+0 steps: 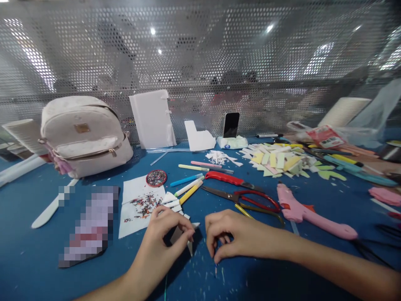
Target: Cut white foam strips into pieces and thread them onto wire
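My left hand [163, 240] pinches a small white pointed piece, like cut paper or foam [194, 226], between thumb and forefinger. Just to its right my right hand [233, 236] is curled, thumb and fingertips close together above the blue table [269, 276]. Whatever those fingertips hold, if anything, is hidden or too small to name. Fine scraps are scattered on the table below both hands. Behind my left hand lie white cut pieces [171, 201] and a paper sheet [128, 223] bearing dark and coloured bits. Scissors with red handles [238, 197] lie beyond my right hand.
A pink glue gun [313, 211] lies right, near a red-handled cutter [224, 179] and several markers [186, 179]. A pale backpack [87, 138] stands left, behind a blurred-out flat object [90, 230]. Cut strips [278, 159] are heaped behind; a phone [231, 124] stands at the back.
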Tool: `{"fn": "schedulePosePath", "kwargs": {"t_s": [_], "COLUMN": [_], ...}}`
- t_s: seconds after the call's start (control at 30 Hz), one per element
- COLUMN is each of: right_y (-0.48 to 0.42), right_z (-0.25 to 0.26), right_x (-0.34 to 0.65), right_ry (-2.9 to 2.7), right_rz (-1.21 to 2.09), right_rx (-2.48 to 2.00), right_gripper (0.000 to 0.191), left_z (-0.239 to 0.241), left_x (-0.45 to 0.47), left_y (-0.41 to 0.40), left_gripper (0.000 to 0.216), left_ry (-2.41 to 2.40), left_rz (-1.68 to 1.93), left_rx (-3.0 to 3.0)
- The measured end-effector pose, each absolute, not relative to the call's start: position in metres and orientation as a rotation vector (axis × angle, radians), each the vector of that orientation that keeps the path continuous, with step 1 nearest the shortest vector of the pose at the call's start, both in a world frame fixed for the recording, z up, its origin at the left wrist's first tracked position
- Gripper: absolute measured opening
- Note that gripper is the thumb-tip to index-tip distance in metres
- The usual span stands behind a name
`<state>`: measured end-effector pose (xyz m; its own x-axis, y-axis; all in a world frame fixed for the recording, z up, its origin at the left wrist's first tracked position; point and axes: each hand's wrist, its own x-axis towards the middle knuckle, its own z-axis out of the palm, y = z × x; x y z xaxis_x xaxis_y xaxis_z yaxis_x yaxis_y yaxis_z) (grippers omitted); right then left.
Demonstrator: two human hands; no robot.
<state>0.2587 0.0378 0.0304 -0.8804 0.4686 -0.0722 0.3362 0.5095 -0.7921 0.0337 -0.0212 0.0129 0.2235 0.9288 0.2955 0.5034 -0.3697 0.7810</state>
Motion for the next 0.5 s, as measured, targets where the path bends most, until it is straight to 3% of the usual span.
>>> {"fn": "schedulePosePath", "kwargs": {"t_s": [0.23,0.5], "right_y": [0.0282,0.0280], "right_z": [0.0355,0.0368], "right_x": [0.2555,0.2576], "right_ry": [-2.697,-2.705], "right_rz": [1.180,1.185], "right_rx": [-0.722,-0.639], "right_gripper": [0.002,0.005], "left_z": [0.0121,0.0118], "left_x": [0.0334,0.0345], "left_y": [-0.0209,-0.0215], "left_gripper": [0.017,0.016], "left_ry": [1.313,1.321], "left_rz": [1.032,1.060], "left_rx": [1.974,1.987]}}
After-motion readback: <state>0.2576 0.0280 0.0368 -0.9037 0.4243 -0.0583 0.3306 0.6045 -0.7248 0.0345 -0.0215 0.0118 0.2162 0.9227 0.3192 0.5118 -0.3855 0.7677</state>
